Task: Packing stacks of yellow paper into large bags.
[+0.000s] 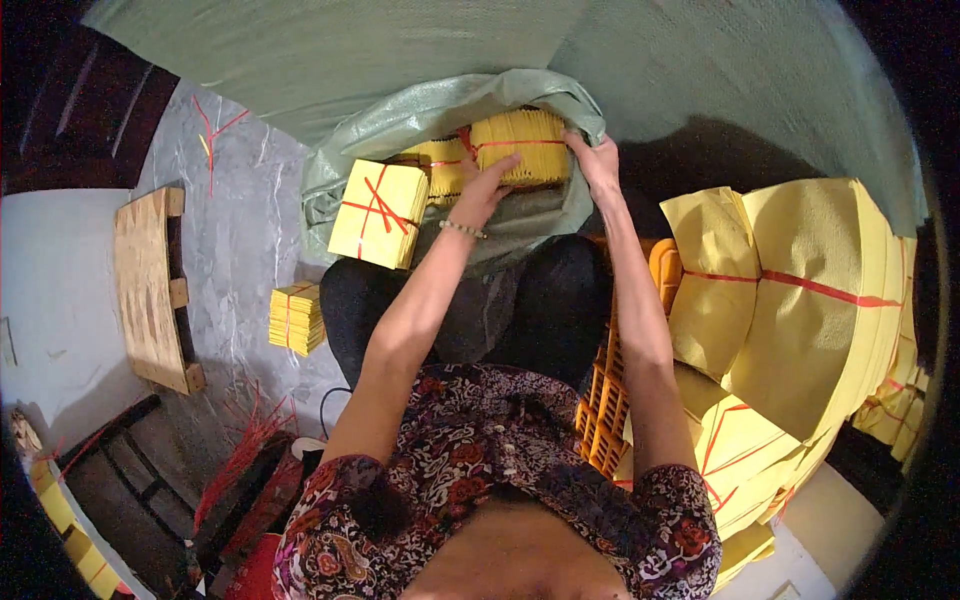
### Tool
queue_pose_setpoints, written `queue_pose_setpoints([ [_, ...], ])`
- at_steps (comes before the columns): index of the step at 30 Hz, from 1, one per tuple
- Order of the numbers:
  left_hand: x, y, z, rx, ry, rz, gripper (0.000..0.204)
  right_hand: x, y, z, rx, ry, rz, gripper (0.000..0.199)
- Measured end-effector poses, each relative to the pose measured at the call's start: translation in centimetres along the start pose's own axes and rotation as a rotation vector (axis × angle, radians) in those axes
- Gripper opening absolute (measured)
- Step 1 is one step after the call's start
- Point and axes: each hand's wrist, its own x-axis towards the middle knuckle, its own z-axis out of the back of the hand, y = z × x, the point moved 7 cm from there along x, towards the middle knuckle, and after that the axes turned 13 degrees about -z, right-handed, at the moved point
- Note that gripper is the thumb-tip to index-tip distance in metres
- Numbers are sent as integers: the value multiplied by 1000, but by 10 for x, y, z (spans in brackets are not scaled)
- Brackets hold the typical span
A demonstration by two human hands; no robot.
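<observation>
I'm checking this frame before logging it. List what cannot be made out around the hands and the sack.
Head view only:
- Inside of the green woven sack: its folded rim hides how many bundles lie deeper.
- Right hand: fingers curl behind the sack edge; grip unclear.
- Left hand: palm lies on the yellow paper bundle; the fingers' hold is hidden.
- Large yellow stacks: cut off by the dark fisheye rim at right.

Yellow paper bundles tied with red string sit in the green woven sack. Another square bundle leans at its mouth. Larger tied yellow stacks stand right.
</observation>
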Motion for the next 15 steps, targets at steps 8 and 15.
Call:
queue_pose_setpoints([
  [8,23,0,20,468,-40,-59,105,-33,46,24,30,-454,384,29],
  [15,35,-10,-9,428,216,-211,105,-32,50,27,-3,-460,419,30],
])
